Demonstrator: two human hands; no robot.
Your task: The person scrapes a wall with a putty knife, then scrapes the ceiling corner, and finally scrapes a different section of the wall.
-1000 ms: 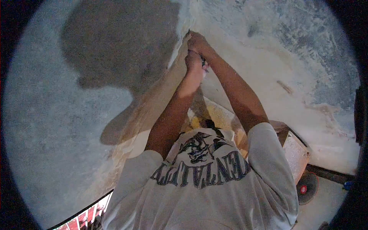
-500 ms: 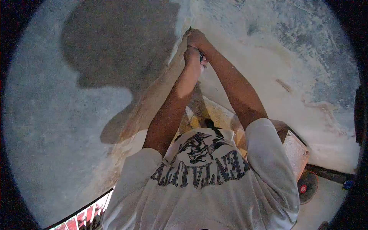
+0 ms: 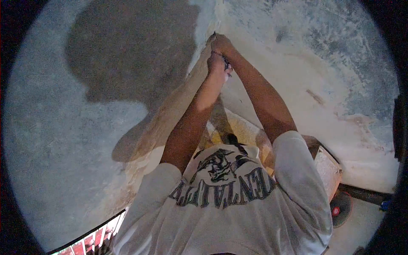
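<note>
Both of my hands meet at the corner where two plastered wall surfaces join. My left hand (image 3: 216, 62) is closed around a dark tool (image 3: 226, 63), part of which shows beside its fingers. Just above it, my right hand (image 3: 221, 44) is closed too, and a small dark tip (image 3: 214, 33) sticks out past its fingers against the corner. What lies inside the right fist is mostly hidden, so its exact shape cannot be told.
A large shadow falls on the left wall (image 3: 55, 140). On the right is a patchy wall (image 3: 331, 51). Below the right arm are a box-like object (image 3: 329, 170) and a round dark object (image 3: 341, 209) with a red centre. Red and white bars (image 3: 100, 236) show at lower left.
Both hands appear slightly further right and lower in the view, still closed and together. The wall corner has shifted a little to the right as well.
</note>
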